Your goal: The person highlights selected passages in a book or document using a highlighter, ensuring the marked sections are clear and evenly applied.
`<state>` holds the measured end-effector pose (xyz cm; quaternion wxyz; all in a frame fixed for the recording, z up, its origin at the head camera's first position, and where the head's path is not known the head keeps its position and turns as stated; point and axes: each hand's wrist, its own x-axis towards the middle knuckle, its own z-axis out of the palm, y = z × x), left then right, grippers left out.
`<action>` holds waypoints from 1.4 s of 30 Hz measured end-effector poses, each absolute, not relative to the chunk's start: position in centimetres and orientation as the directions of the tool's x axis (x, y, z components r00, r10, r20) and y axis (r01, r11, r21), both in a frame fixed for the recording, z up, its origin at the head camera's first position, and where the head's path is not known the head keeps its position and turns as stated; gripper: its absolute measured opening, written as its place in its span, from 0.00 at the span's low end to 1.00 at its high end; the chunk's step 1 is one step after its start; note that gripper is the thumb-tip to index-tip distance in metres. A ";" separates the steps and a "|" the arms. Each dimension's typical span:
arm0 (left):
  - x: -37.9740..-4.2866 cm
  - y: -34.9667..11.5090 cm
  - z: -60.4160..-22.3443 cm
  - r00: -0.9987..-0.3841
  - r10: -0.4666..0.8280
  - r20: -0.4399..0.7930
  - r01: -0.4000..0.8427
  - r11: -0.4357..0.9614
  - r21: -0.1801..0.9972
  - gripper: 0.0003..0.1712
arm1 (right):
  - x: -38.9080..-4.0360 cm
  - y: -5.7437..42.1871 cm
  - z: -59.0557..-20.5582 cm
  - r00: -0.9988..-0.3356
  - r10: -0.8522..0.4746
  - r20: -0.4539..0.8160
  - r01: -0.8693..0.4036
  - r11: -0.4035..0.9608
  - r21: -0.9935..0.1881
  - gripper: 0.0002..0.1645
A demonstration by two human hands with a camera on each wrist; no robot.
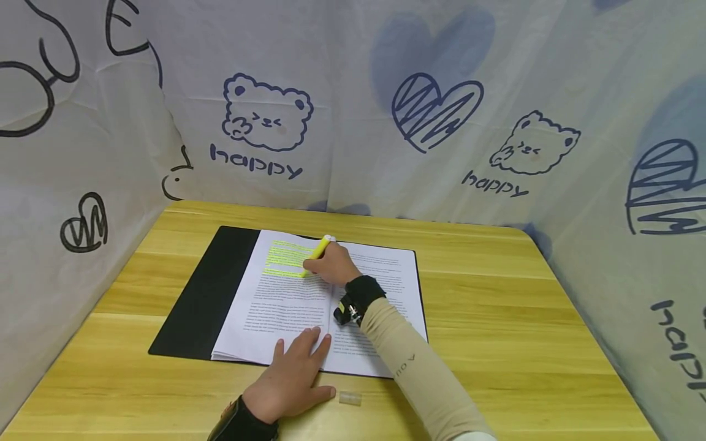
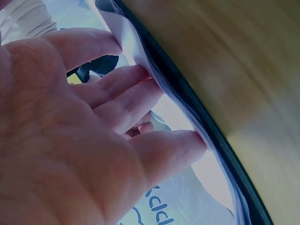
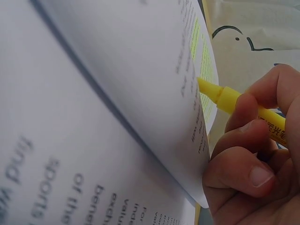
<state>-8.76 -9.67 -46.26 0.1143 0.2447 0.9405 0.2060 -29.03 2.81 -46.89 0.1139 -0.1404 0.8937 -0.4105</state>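
Observation:
My right hand (image 1: 334, 263) grips a yellow highlighter (image 1: 318, 248), its tip down at the left page of an open folder of printed sheets (image 1: 287, 306). Yellow strokes (image 1: 287, 254) cover several upper lines of that page. In the right wrist view the curled fingers pinch the highlighter (image 3: 227, 98), and the tip meets the paper. My left hand (image 1: 292, 373) lies with spread fingers across the lower edge of the pages near the fold. In the left wrist view the fingertips of the left hand (image 2: 103, 103) touch the sheets' edge, with nothing held.
A small translucent cap-like piece (image 1: 350, 398) lies on the wooden table (image 1: 496, 306), just right of the left thumb. The folder's black cover (image 1: 204, 300) extends to the left of the pages. Printed white cloth (image 1: 353, 122) hangs behind and at both sides.

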 end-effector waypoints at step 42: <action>-8.9 -9.7 -46.3 -0.853 0.506 -0.131 0.401 0.794 0.457 0.49 | -29.2 3.5 -46.6 -0.945 -0.301 -0.130 -0.104 0.651 -0.752 0.13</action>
